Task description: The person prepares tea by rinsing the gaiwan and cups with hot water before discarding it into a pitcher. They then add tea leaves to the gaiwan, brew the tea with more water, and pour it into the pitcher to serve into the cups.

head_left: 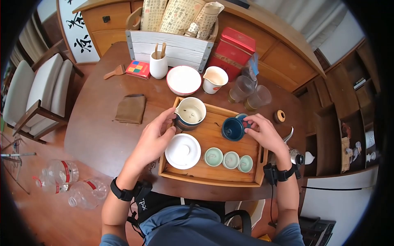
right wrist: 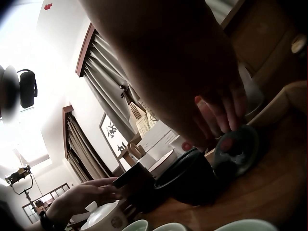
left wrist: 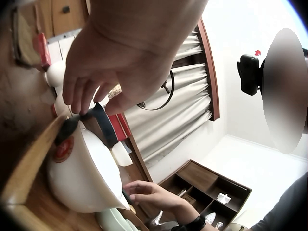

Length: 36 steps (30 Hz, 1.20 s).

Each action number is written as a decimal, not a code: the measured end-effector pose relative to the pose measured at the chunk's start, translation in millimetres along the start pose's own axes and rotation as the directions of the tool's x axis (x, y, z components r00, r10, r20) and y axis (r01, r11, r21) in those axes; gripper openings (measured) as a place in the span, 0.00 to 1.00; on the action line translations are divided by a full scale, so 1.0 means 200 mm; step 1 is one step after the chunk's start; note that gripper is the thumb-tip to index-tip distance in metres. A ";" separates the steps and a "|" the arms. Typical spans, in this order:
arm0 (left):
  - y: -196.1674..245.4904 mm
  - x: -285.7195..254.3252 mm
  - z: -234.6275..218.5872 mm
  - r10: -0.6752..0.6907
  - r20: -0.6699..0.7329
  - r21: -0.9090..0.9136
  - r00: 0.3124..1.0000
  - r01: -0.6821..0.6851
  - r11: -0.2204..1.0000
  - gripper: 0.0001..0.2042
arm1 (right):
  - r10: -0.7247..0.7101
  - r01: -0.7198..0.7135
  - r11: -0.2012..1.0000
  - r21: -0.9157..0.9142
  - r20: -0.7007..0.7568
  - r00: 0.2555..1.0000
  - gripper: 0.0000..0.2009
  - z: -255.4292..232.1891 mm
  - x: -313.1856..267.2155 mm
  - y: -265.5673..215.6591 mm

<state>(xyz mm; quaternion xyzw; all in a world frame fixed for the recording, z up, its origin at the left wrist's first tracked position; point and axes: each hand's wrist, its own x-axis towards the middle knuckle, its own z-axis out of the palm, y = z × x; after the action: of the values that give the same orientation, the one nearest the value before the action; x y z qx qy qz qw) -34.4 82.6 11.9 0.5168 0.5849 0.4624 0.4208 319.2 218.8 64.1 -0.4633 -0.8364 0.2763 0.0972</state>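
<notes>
1. Two clear plastic bottles (head_left: 62, 173) are on the floor at far left, outside the edge of the brown worktop (head_left: 92, 135).
2. Next comes a brown folded cloth (head_left: 130, 109), flat on the worktop, left of the wooden tray (head_left: 210, 179).
3. The left hand (head_left: 152, 141) reaches over the tray's left side, its fingers and thumb clamped on the wall of the spouted cup (head_left: 193, 110), which is cream inside with a dark band outside.
4. Just nearer the person, the white lidded bowl (head_left: 182, 151) stands in the tray's near left corner.
5. Three pale green cups (head_left: 231, 160) stand in a row to its right, within the tray.
6. Beyond them, the dark blue cup (head_left: 232, 130) is in the right half of the tray.
7. The right hand (head_left: 267, 132) is just right of it, fingers bent at a small round piece (right wrist: 237, 150), perhaps a lid; that view is dark, so I cannot tell whether they clamp it.
8. Farthest right, a small wooden ring-shaped piece (head_left: 280, 116) rests on the worktop.
</notes>
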 end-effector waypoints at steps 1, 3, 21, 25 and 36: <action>0.00 0.00 0.00 0.001 0.003 0.004 1.000 -0.001 1.000 0.28 | -0.015 0.015 1.000 0.005 -0.003 1.000 0.15 0.00 0.00 0.01; 0.01 -0.01 0.00 0.001 0.006 0.012 1.000 -0.001 1.000 0.28 | 0.015 -0.014 0.998 0.059 -0.023 1.000 0.14 0.01 0.01 0.03; 0.02 -0.01 0.00 0.001 0.007 0.020 1.000 -0.001 1.000 0.29 | -0.010 0.010 0.997 0.079 0.005 1.000 0.20 0.04 0.05 0.04; 0.03 -0.01 0.00 0.007 0.008 0.017 1.000 -0.007 1.000 0.28 | -0.060 0.060 0.998 0.032 -0.012 0.998 0.31 0.03 0.02 -0.09; 0.00 -0.01 0.01 0.006 -0.007 0.011 1.000 -0.006 1.000 0.29 | -0.167 0.184 0.957 -0.224 0.092 0.982 0.40 0.12 0.05 -0.24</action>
<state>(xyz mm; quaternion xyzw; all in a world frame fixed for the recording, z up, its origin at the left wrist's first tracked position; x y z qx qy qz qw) -33.1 81.2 11.5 0.5189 0.5875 0.4623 0.4145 268.8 198.3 69.5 -0.3850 -0.9038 0.1836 0.0362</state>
